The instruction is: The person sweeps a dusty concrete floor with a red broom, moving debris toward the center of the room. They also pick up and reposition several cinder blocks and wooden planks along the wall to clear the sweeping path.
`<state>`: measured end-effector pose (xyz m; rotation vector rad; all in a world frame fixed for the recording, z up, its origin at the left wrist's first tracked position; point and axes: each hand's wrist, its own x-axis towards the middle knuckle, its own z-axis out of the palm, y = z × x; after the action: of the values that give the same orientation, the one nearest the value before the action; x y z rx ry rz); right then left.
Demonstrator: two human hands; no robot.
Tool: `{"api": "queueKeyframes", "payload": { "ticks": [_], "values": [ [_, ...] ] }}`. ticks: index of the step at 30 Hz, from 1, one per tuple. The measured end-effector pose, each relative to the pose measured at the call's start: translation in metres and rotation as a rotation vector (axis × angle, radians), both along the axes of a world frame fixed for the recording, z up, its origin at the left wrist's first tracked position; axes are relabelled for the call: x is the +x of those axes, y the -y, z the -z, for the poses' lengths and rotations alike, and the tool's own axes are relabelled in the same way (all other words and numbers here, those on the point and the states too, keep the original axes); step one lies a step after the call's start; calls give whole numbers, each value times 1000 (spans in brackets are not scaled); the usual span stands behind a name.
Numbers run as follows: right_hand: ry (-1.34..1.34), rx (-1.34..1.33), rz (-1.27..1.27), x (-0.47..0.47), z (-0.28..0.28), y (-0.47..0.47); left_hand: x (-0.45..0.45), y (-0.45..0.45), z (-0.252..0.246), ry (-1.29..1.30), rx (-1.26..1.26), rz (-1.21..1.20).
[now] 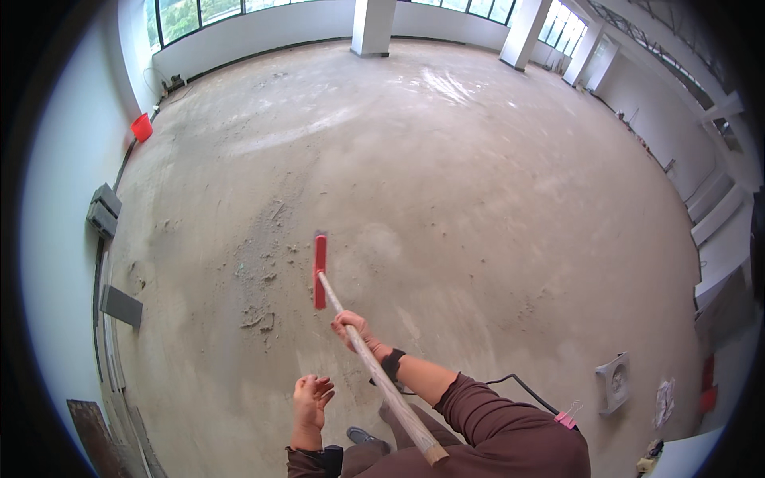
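My right hand [352, 328] grips the wooden handle of a push broom [382, 373] partway along its length. The broom's narrow red head [320, 263] lies at the far end of the handle, just right of a strip of grey dust and crumbled debris [263, 275] on the bare concrete floor [430, 197]. The handle's butt end slants back towards my body at the lower right. My left hand [312, 397] is raised in front of my body, left of the handle, with its fingers apart and nothing in it.
Along the left wall stand a red bucket [142, 128], grey blocks [104, 211], a grey slab [121, 306] and long strips [110, 340]. A white plastic piece [614, 384] and crumpled wrapping [664, 403] lie at the lower right. White pillars [372, 27] stand towards the windows.
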<state>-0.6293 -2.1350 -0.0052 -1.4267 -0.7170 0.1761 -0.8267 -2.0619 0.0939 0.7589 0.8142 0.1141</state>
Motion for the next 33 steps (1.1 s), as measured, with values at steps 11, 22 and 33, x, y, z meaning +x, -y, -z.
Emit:
{"api": "queueKeyframes", "payload": {
  "ticks": [11, 22, 33],
  "values": [
    [144, -252, -829, -245, -67, -19, -218, -18, 207, 98, -416, -647],
    [-259, -329, -1378, -283, -33, 14, -327, 85, 252, -319, -30, -618],
    [169, -365, -565, 55, -157, 77, 223, 88, 200, 240, -567, -278]
  ]
}}
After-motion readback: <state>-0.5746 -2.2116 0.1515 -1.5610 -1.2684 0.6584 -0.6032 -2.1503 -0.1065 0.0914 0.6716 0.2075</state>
